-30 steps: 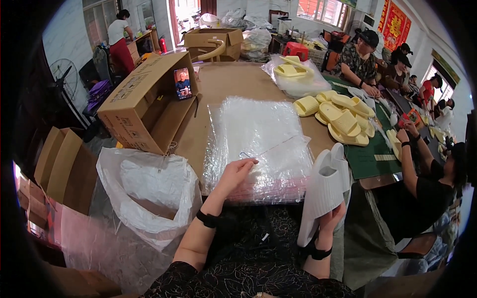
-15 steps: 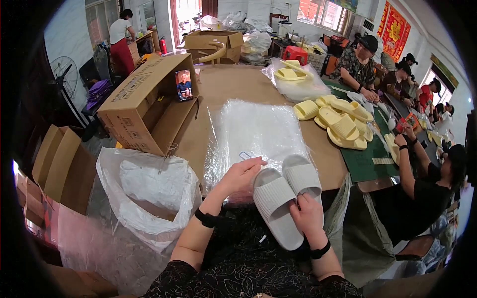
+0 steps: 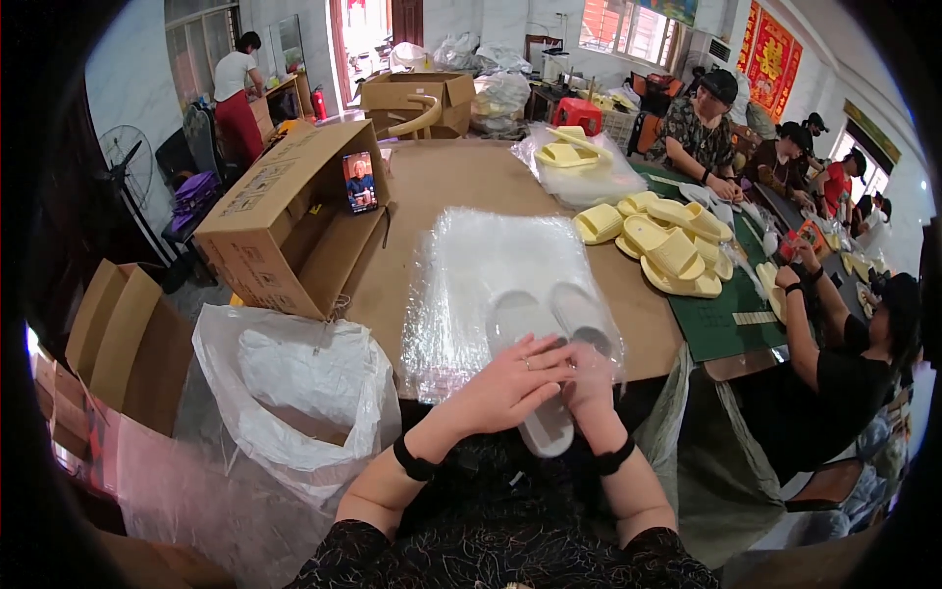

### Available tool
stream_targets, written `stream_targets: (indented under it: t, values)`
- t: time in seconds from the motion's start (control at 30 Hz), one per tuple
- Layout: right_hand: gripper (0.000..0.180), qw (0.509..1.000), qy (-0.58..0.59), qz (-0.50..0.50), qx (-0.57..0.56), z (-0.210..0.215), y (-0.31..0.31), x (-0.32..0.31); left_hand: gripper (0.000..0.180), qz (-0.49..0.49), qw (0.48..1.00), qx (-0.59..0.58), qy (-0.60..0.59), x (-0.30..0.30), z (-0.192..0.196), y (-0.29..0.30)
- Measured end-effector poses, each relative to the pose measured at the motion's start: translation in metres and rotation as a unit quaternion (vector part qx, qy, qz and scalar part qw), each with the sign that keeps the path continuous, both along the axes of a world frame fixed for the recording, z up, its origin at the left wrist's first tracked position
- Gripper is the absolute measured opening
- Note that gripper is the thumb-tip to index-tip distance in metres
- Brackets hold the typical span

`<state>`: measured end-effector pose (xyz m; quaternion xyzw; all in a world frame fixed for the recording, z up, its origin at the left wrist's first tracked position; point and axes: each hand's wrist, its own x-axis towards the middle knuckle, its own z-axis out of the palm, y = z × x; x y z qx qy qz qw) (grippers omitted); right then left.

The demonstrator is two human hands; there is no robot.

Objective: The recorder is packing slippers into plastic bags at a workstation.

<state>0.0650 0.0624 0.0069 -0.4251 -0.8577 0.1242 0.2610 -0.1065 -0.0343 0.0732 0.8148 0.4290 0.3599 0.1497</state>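
Observation:
A pair of white slippers (image 3: 548, 319) lies side by side, toes away from me, partly inside a clear plastic bag (image 3: 599, 339) on top of a stack of clear bags (image 3: 491, 250). Their heels stick out over the near edge of the brown table (image 3: 461, 177). My left hand (image 3: 510, 385) rests over the slippers at the bag's mouth and grips the plastic. My right hand (image 3: 592, 385) holds the slippers' heel end, with film partly over its fingers. Each wrist has a black band.
An open cardboard box (image 3: 280, 221) with a phone (image 3: 360, 182) propped on it stands on the table's left. A white sack (image 3: 294, 383) hangs at its near left corner. Yellow slippers (image 3: 667, 245) are piled at the right, where several people (image 3: 844, 334) sit working.
The white slippers, held up in front of me before, now lie flat with their toes pushed into the top clear bag. My left hand has come over them.

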Motion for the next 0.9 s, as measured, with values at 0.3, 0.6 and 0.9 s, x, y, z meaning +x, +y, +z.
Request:
stream_targets:
  t: [0.3,0.6,0.9]
  values:
    - [0.026,0.992,-0.050,-0.091,-0.073,0.019,0.072,-0.080,0.034,-0.123,0.988,-0.053,-0.080,0.003,0.013,-0.023]
    - [0.053,0.997,0.071,0.004,0.019,0.005,0.011,-0.051,0.037,0.007,0.979,-0.111,-0.172,-0.037,-0.018,-0.011]
    - [0.028,0.770,0.100,0.393,-0.492,0.128,-0.065,0.043,0.053,0.325,0.944,0.044,0.034,-0.073,-0.095,0.048]
